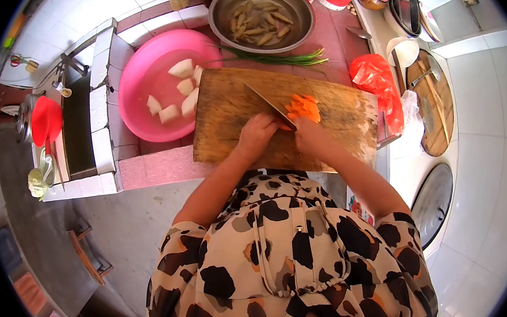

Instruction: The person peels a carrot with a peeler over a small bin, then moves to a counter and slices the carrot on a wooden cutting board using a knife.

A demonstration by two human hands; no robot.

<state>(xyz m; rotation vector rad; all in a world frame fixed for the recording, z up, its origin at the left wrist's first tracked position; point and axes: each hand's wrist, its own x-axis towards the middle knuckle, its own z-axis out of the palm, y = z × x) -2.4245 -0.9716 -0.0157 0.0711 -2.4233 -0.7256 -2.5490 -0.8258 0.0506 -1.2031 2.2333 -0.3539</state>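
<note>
My right hand (308, 135) is closed round the handle of a kitchen knife (268, 104), whose blade slants up and left over a wooden cutting board (226, 110). Close by on the left, my left hand (257, 135) has its fingers curled down on the board beside the blade. A bit of orange carrot (285, 128) shows at its fingertips, mostly hidden by the hand and knife. Cut carrot slices (302, 108) lie in a small heap on the far side of the blade.
Left of the board, a pink basin (134, 117) holds several white chunks in water. Behind it stand a metal bowl (216, 18) of shrimp-like pieces and green stalks (281, 58). A red plastic bag (374, 83) lies at the board's right. A round lid (436, 204) rests farther right.
</note>
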